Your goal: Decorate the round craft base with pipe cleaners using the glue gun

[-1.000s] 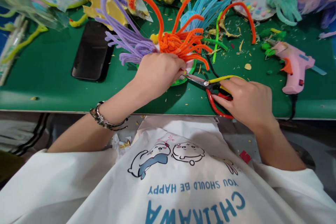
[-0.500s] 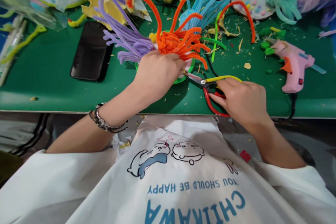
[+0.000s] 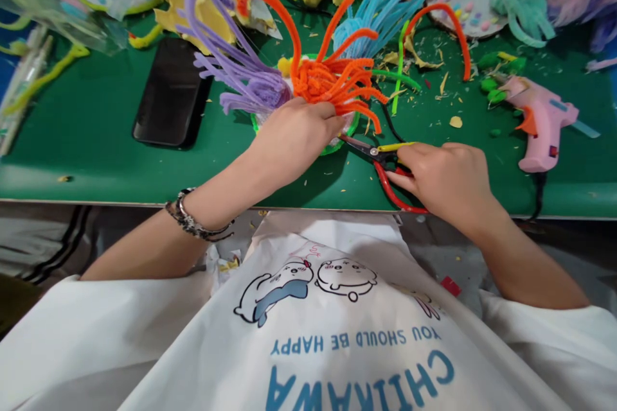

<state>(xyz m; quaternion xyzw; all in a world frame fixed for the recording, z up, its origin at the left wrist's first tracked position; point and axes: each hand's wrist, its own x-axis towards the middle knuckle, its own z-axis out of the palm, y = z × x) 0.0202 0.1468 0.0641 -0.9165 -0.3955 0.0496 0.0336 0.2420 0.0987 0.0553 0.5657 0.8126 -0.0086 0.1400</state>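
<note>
My left hand (image 3: 301,135) is closed at the near base of an orange pipe-cleaner bundle (image 3: 322,80); what its fingertips pinch is hidden. The bundle sits on a round base with a green rim (image 3: 354,125), beside a purple pipe-cleaner bundle (image 3: 265,87). My right hand (image 3: 448,176) is wrapped round red-handled scissors (image 3: 385,183). Their blades point left, the tips close to my left fingertips. A yellow pipe cleaner (image 3: 398,146) lies along the scissors' pivot and runs to my right fingers; whether they grip it I cannot tell.
A black phone (image 3: 168,96) lies left on the green table (image 3: 96,170). On the right is a pink glue gun (image 3: 542,119) with a cord. Behind stand a blue pipe-cleaner bundle (image 3: 373,16) and a yellow crinkled piece (image 3: 193,3). Scraps and a bent orange pipe cleaner (image 3: 460,26) are scattered nearby.
Less of the yellow pipe cleaner shows above my right hand, which has turned slightly. My left hand remains at the orange bundle. The whole view has shifted a little.
</note>
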